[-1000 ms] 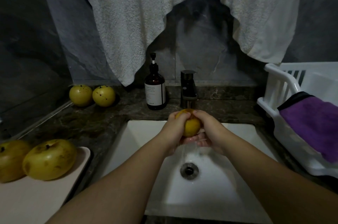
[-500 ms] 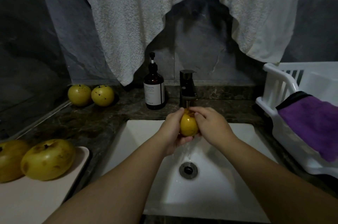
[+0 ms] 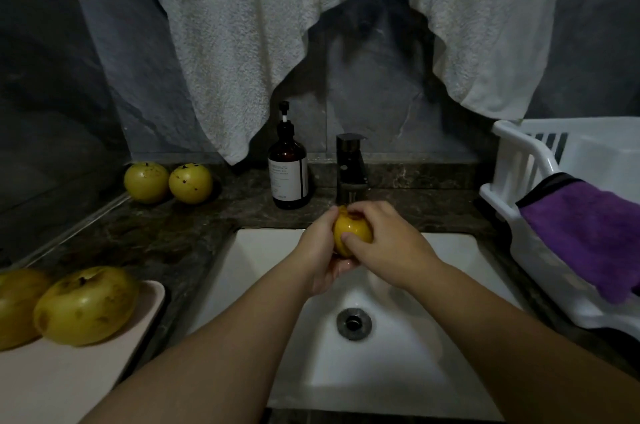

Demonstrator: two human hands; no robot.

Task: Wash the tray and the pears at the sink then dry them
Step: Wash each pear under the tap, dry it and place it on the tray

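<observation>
Turning pear (image 3: 350, 235) since earlier | left hand (image 3: 320, 250) cups beneath | right hand (image 3: 381, 240) grip wraps over top

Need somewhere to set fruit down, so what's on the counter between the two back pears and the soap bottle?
Nothing: head view shows bare counter between pears and soap bottle.

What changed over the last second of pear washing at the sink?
Both hands, left hand and right hand, kept the pear and turned it under the faucet, right fingers shifting onto its top. The tray and counter pears stayed put.
</observation>
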